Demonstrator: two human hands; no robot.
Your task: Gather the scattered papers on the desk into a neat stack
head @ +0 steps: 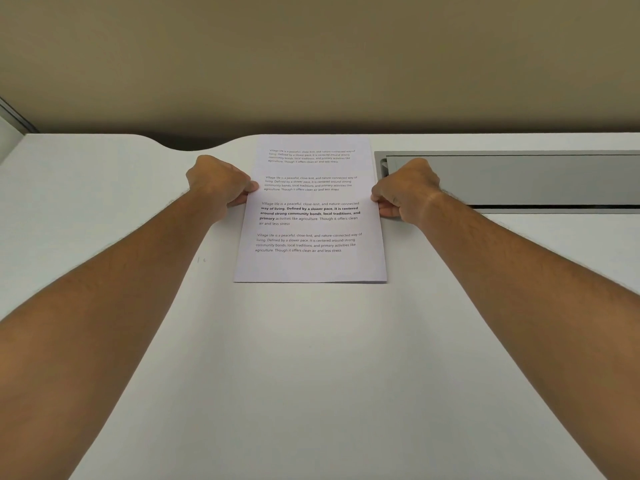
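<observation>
Gripping papers point(310, 216) (both hands closed)

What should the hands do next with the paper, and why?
Probably let go gently and lift away. The left hand and right hand grip the side edges of the papers, which look squared into one pile on the white desk. No loose sheets show elsewhere, so the stack seems finished.

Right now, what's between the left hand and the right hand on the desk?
In the head view, only the paper stack lies between them. The left hand pinches its left edge, the right hand its right edge. Nothing else sits on that stretch of desk.
</observation>
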